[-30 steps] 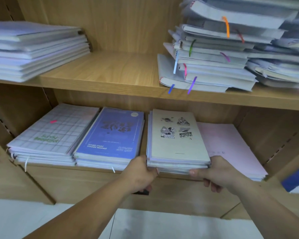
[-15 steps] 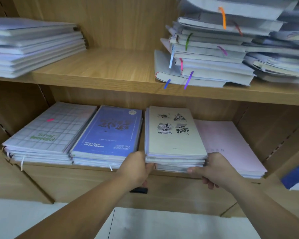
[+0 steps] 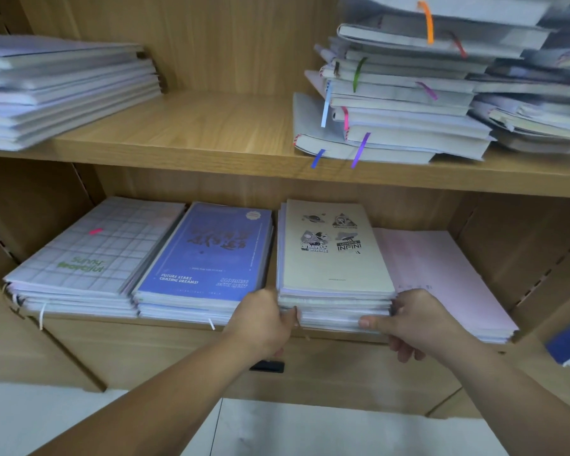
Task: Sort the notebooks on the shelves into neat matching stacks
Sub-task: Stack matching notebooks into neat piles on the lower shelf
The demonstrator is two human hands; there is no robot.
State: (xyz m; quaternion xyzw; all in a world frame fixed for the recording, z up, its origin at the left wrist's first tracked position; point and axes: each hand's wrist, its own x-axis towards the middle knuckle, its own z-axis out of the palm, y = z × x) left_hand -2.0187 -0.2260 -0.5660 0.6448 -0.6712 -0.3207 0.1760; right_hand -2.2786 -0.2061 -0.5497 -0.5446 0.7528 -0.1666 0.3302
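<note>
Notebooks in the beige-covered stack (image 3: 334, 284) are lying on the lower shelf (image 3: 178, 327); the left hand (image 3: 260, 320) and right hand (image 3: 418, 320) are gripping its front corners with curled fingers.

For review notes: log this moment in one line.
left grip: holds beige-cover stack, front-left corner | right grip: holds its front-right corner | place: lower shelf

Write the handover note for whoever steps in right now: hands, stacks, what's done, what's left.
Left hand grips the front left corner of the beige-topped stack; right hand grips its front right corner.
Bottom row, left to right: grid stack, blue stack, beige-topped stack, pink stack.
Done: four separate stacks laid side by side.
Left: square up the beige-topped stack; sort the jumbled pile on the upper shelf.
</note>
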